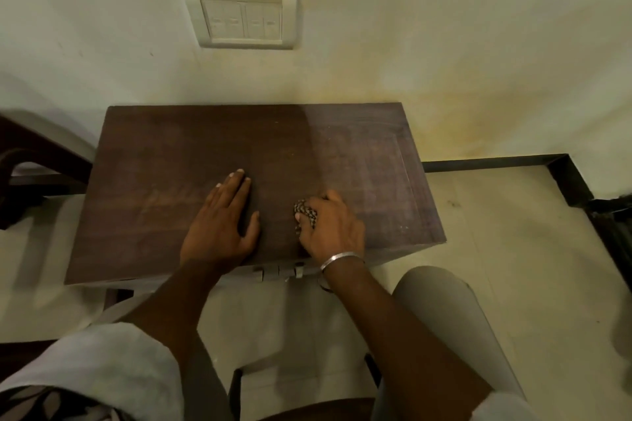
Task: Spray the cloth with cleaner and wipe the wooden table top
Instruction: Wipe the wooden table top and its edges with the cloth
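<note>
The dark wooden table top (164, 164) stands against a pale wall. My left hand (222, 219) lies flat on it near the front middle, fingers together, holding nothing. Just to its right, my right hand (333, 227) presses a bunched, dark patterned cloth (305, 212) onto the wood; only a small part of the cloth shows between thumb and fingers. A metal bangle (342, 259) circles that wrist. The right part of the table top looks paler and dustier than the left. No spray bottle is in view.
A switch plate (244, 19) is on the wall above the table. Dark wooden furniture (30, 161) stands to the left. A black skirting strip (513, 162) runs along the pale floor at right. My knee (441, 294) is below the table's right front corner.
</note>
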